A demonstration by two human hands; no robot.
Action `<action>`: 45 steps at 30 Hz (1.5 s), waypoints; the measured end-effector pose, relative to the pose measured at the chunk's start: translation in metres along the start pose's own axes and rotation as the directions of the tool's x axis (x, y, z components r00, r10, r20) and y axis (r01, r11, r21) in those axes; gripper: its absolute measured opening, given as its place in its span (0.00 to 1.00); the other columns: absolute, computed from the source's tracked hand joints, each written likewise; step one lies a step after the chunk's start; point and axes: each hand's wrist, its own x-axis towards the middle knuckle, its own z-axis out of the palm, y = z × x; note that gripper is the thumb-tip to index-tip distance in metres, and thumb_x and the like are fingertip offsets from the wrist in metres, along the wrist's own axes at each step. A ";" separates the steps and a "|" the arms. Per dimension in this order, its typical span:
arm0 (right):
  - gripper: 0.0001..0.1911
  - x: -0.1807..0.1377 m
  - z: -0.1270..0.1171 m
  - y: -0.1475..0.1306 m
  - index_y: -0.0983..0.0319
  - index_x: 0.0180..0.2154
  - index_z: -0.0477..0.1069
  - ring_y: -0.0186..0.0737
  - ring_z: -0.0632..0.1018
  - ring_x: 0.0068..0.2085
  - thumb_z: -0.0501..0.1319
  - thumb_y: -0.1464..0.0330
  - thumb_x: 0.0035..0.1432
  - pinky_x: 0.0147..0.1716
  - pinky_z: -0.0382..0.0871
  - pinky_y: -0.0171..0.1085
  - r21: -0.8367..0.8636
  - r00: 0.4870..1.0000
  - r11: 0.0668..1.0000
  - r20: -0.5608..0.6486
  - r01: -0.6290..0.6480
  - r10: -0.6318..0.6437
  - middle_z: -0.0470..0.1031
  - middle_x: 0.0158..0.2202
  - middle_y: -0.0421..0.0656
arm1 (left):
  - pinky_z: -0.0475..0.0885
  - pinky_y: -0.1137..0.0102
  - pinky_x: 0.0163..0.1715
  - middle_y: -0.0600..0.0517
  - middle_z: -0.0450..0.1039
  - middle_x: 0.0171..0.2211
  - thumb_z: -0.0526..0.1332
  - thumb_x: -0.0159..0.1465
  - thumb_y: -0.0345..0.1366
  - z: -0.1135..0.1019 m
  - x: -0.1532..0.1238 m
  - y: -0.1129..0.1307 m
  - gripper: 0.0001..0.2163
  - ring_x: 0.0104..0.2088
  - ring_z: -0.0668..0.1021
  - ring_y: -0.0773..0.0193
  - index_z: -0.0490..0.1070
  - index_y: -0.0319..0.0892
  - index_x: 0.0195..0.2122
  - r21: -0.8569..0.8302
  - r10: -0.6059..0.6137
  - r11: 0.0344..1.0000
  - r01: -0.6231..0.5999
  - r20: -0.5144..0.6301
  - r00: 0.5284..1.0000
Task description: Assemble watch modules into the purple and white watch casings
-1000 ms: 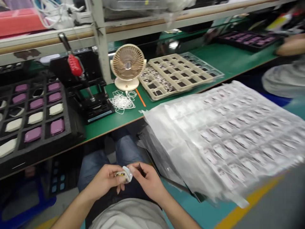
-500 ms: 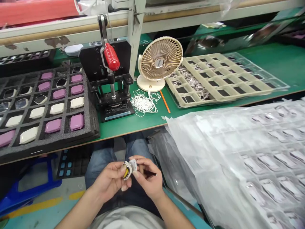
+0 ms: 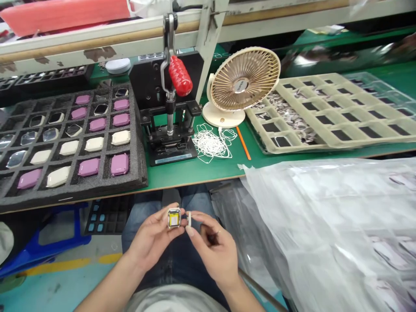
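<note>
Between thumb and fingers, my left hand holds a small watch case with a pale rim. Its open face is turned up toward me and shows yellow and white inside. Just to its right, my right hand pinches a thin whitish flat part, seen edge-on. The gap between the two pieces is small, and I cannot tell whether they touch. Both hands are above my lap, in front of the bench edge.
A black foam tray holds purple and cream watch cases. Beside it stand a hand press with a red handle, a fan, a tangled white cord, an orange stick and beige trays. Plastic-covered trays lie at right.
My left hand has turned the watch case so its open face points toward me. The flat part in my right hand has turned edge-on. The head view has swung left.
</note>
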 end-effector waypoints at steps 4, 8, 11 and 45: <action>0.14 -0.001 0.000 -0.013 0.54 0.50 0.81 0.33 0.80 0.29 0.71 0.72 0.63 0.18 0.69 0.29 -0.161 0.984 0.971 0.063 0.178 -0.170 0.83 0.50 0.46 | 0.78 0.61 0.54 0.42 0.82 0.55 0.74 0.63 0.34 -0.008 -0.006 -0.004 0.23 0.52 0.83 0.54 0.79 0.48 0.60 0.082 0.073 0.994 -0.073 0.003 0.997; 0.13 0.002 -0.001 -0.022 0.55 0.48 0.83 0.38 0.86 0.37 0.72 0.74 0.62 0.36 0.83 0.33 -0.187 0.964 0.946 0.097 0.263 -0.249 0.84 0.50 0.44 | 0.78 0.68 0.51 0.46 0.82 0.55 0.77 0.59 0.33 -0.012 -0.010 -0.007 0.20 0.52 0.83 0.57 0.84 0.49 0.53 0.218 0.228 0.948 -0.231 0.036 0.973; 0.11 0.004 0.001 -0.024 0.56 0.46 0.84 0.41 0.87 0.44 0.72 0.74 0.63 0.46 0.84 0.35 -0.178 0.956 0.942 0.118 0.285 -0.267 0.84 0.50 0.44 | 0.77 0.68 0.53 0.48 0.82 0.56 0.78 0.57 0.32 -0.012 -0.010 -0.009 0.20 0.53 0.83 0.57 0.85 0.53 0.51 0.237 0.255 0.936 -0.260 0.052 0.966; 0.16 0.014 0.011 -0.001 0.56 0.54 0.72 0.45 0.83 0.43 0.68 0.66 0.67 0.33 0.76 0.37 -0.340 0.954 0.898 0.208 0.279 -0.217 0.79 0.47 0.49 | 0.79 0.72 0.39 0.48 0.85 0.37 0.81 0.54 0.39 0.023 0.006 -0.016 0.18 0.35 0.85 0.63 0.84 0.44 0.44 0.144 0.367 0.928 -0.344 -0.186 0.911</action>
